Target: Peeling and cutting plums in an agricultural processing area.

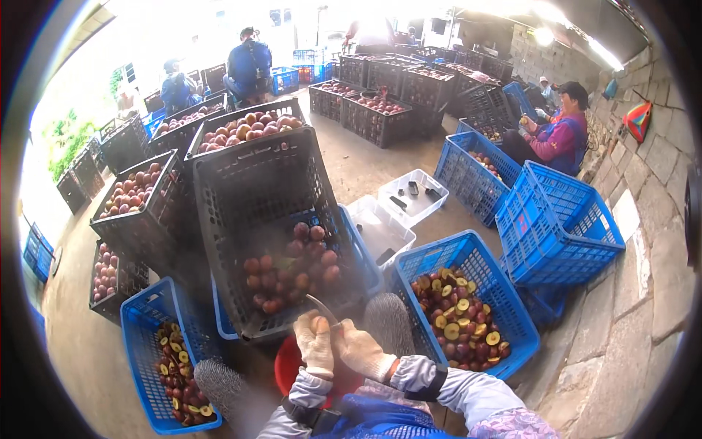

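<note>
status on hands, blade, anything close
Left hand, right hand: gloved, close together. Curved blade between them, holder unclear. Red bucket beneath; black fruit crate ahead.

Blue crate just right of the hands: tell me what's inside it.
Inside the blue crate is a heap of dark red fruit, many pieces showing cut yellow faces. The top layer hides the crate's bottom and whatever lies deeper.

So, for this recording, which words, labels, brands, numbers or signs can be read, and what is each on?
No text can be read in this picture.
Blue crate at the right, beside the stone wall: a red mark, too small and blurred to read.
Knife at the right hand: no legible marking.
Red, yellow and green item on the wall: no legible lettering.
</note>
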Motion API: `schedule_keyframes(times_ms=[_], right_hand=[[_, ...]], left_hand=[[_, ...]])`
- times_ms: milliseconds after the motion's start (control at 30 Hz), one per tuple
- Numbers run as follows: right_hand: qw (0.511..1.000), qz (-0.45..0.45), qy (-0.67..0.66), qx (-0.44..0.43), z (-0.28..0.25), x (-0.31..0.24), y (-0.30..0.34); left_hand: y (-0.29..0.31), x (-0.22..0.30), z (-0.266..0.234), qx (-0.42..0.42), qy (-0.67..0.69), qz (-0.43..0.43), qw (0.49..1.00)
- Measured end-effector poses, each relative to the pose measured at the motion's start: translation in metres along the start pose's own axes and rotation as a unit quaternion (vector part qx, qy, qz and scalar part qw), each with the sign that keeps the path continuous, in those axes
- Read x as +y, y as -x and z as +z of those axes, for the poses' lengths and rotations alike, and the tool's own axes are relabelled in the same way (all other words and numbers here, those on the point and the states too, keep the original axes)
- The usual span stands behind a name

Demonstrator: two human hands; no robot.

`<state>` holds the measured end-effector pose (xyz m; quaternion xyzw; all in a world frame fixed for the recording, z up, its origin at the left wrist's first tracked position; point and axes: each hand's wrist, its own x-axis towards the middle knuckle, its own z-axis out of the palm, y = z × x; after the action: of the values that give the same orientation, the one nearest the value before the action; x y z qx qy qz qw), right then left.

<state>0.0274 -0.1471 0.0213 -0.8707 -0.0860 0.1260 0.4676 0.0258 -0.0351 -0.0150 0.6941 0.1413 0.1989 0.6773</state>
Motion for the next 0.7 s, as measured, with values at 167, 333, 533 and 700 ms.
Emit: schedule_keyframes(times_ms=[167, 333, 533, 700], right_hand=[[0.979, 0.037, -0.198, -0.038, 0.013, 0.01, -0.011], [0.83, 0.21, -0.46, -0.237, -0.005, -0.001, -0.006], [0.566, 0.151, -0.724, -0.366, -0.038, -0.015, 0.005], [0.817, 0.078, -0.554, -0.136, -0.036, -0.029, 0.0]], left_hand=[[0.002, -0.003, -0.005, -0.007, 0.069, -0.032, 0.997], [0.008, 0.017, -0.01, -0.041, 0.173, -0.047, 0.983], [-0.015, 0.032, -0.007, -0.097, 0.604, -0.125, 0.782], [-0.022, 0.044, 0.0, -0.101, 0.535, -0.039, 0.838]])
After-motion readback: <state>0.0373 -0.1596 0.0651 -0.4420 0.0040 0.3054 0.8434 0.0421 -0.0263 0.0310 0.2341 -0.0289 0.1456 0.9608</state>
